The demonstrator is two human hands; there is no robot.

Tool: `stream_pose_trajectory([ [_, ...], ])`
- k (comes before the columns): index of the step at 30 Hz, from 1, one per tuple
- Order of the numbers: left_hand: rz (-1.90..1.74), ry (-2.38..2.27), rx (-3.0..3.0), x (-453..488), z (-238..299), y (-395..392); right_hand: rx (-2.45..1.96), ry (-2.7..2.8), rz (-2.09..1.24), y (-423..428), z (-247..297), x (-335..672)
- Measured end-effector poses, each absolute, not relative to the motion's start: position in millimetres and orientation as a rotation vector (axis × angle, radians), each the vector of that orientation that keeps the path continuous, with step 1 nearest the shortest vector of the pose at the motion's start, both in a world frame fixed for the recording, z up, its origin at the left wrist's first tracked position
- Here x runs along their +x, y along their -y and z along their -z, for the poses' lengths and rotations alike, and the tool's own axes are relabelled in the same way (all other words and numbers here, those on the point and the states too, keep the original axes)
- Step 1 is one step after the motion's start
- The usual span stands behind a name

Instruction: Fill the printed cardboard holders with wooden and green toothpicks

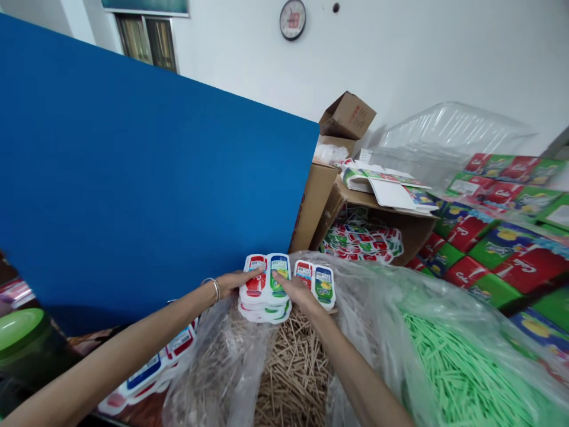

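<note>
Head view: nearest me, brown sticks [293, 362] spread below the stack of can-printed cards [265, 295], with plastic sheeting [373, 314] bunched around them. The left hand [232, 283], wearing a bracelet [217, 290], pinches the stack's left side, thumb on the red can; the right hand [297, 289] pinches the right side, thumb on the green one. If either pinch slackened, I judge the lower cards could slip out and drop among the sticks, since their edges sit unevenly. Pressing harder with one thumb than the other could tilt the stack. A separate card [317, 281] shows just beside the right hand, and a knock might shift it; I can't tell whether hidden fingers touch it. The loose plastic could also snag a corner.

Counting outward: one spread of brown sticks and one of green sticks [471, 367], both too many to number singly; one card pile [146, 370] at lower left; two hands, one held stack, one separate card; one blue panel [178, 166]; one open carton [413, 237] holding one heap of cards [364, 243]; one wall clock [293, 19].
</note>
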State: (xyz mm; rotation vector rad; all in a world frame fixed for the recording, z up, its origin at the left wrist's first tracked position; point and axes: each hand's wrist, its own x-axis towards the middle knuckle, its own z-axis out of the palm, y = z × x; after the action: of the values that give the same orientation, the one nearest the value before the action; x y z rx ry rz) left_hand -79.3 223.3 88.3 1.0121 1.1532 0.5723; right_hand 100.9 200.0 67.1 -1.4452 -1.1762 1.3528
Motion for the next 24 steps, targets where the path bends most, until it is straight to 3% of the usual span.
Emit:
stream_pose_trajectory([
  [9, -0.713, -1.023, 0.984, -80.5, -88.5, -217.8, -1.247, 0.922, -1.654, -198.7, -74.8, 82.5],
  [24, -1.009, -1.040, 1.270, -84.4, -108.5, -203.6, -0.834, 0.716, -1.726, -177.7, -80.3, 79.9],
])
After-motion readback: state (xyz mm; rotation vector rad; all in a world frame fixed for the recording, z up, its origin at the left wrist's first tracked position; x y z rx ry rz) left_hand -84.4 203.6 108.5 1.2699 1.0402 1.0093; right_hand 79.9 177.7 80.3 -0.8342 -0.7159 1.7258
